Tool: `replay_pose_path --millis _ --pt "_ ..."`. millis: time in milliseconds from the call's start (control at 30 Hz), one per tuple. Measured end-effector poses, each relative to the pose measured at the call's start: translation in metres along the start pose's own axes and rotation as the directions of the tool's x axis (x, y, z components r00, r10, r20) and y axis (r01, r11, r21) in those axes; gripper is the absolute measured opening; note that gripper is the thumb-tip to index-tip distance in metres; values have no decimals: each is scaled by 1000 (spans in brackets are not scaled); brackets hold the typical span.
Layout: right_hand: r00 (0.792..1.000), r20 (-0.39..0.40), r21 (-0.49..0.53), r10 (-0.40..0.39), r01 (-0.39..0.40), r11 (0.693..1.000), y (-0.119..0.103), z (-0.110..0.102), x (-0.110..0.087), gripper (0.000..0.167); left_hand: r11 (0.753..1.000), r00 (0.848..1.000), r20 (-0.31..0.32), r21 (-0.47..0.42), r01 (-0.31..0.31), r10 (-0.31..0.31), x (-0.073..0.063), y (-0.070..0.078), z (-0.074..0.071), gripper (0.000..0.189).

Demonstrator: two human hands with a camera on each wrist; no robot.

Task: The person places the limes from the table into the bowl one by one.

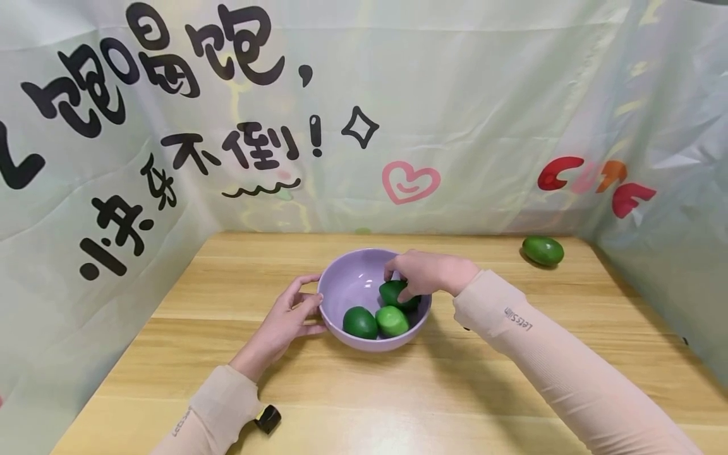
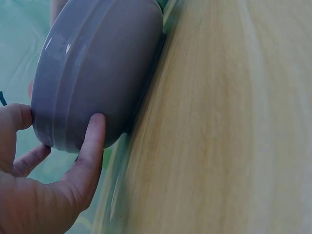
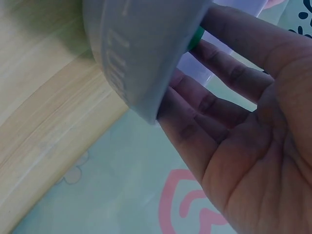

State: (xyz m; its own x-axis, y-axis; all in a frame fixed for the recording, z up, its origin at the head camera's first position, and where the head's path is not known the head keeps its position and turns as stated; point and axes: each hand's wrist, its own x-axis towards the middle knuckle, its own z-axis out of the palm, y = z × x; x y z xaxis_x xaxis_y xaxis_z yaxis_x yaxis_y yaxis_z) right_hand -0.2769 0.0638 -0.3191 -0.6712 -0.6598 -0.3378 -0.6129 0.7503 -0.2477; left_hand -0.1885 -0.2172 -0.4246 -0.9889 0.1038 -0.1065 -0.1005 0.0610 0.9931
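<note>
A light purple bowl [image 1: 347, 278] stands on the wooden table. My left hand [image 1: 284, 322] holds its left side; in the left wrist view the thumb [image 2: 95, 129] presses the outer wall and other fingers meet the rim. Over the right rim reaches my right hand [image 1: 429, 272], its fingers and thumb curled about a dark green avocado [image 1: 391, 292] inside the bowl. In the right wrist view the bowl wall [image 3: 141, 53] hides most of that fruit. Beside it lie a bright green lime [image 1: 392, 321] and another dark green round fruit [image 1: 360, 323].
A glossy green avocado [image 1: 543, 251] lies at the table's back right corner. Printed cloth [image 1: 483, 126] walls in the back and both sides. A small black and yellow object [image 1: 267, 418] shows beside the left wrist.
</note>
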Motion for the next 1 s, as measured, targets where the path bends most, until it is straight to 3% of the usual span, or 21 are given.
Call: replay_pose_path --millis 267,467,633,1000 --pt "1000 -4 -10 5 -5 1000 0 -1 -2 42 1000 1000 -1 -7 -1 1 0 -2 0 48" --pt "999 -37 -23 -35 34 999 4 -5 -5 40 1000 1000 1 -6 -2 2 -1 -1 0 49" --pt "994 -83 -18 -75 74 997 8 -13 -10 39 1000 1000 1 -7 -4 4 -1 -1 0 49" --pt "977 -199 -42 -73 66 997 33 -28 -25 39 1000 1000 -3 -10 3 -3 0 -2 0 49"
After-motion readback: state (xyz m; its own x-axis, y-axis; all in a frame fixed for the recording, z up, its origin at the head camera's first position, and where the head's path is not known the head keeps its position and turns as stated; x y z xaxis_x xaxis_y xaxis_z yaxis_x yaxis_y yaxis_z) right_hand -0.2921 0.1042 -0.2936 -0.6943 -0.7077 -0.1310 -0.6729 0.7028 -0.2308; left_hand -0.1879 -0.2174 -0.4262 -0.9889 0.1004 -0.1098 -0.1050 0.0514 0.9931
